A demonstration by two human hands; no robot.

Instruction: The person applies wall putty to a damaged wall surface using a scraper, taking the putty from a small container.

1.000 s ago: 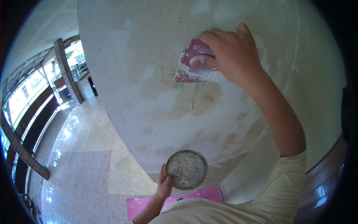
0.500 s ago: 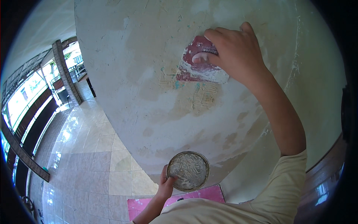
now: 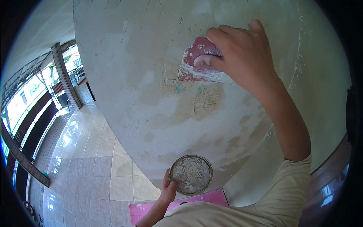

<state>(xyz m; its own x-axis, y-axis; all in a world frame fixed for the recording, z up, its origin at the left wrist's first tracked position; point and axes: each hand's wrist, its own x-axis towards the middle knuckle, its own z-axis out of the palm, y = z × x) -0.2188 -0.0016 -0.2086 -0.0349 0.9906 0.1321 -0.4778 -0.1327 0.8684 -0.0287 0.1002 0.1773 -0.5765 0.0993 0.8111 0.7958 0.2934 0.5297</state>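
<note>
My right hand [image 3: 245, 53] grips a dark red plastic putty scraper [image 3: 196, 70], its face smeared with white paste. The scraper lies against the patchy wall [image 3: 162, 125], just above a rough spot of ridged, yellowish filler [image 3: 207, 99] with flecks of green. Low in front of me, my left hand [image 3: 168, 189] holds a round tub [image 3: 193, 174] by its rim, thumb over the edge. Greyish-white putty with streaks across it shows inside the tub.
Below the tub lies a pink board [image 3: 211, 196] with white spots. A tiled floor [image 3: 94, 166] stretches to the left, toward a pillar [image 3: 67, 75] and a bright opening with railings. A cracked line runs down the wall at right.
The scraper and my right hand have barely shifted on the wall, with the hand turned slightly. My left hand still holds the tub in nearly the same place.
</note>
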